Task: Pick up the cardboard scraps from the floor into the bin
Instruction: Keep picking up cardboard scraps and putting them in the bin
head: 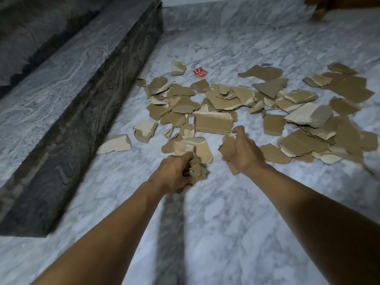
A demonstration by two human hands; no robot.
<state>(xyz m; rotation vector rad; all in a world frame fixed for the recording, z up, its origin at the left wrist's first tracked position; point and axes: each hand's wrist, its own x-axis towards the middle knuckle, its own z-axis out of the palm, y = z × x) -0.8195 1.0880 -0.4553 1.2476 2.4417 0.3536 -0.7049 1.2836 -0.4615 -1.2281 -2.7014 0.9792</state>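
Several torn brown and pale cardboard scraps (222,99) lie scattered across the marble floor (216,212), in a wide patch from centre to right. My left hand (174,173) is closed around a crumpled bunch of scraps (198,168) at the near edge of the pile. Just to its right, my right hand (243,150) grips a flat brown scrap (227,146), thumb and finger raised toward a larger rectangular piece (213,122). No bin is in view.
A dark veined stone step (86,99) runs along the left from near to far. A small red printed scrap (200,72) lies beyond the pile. Wooden furniture (320,7) stands at the far right corner.
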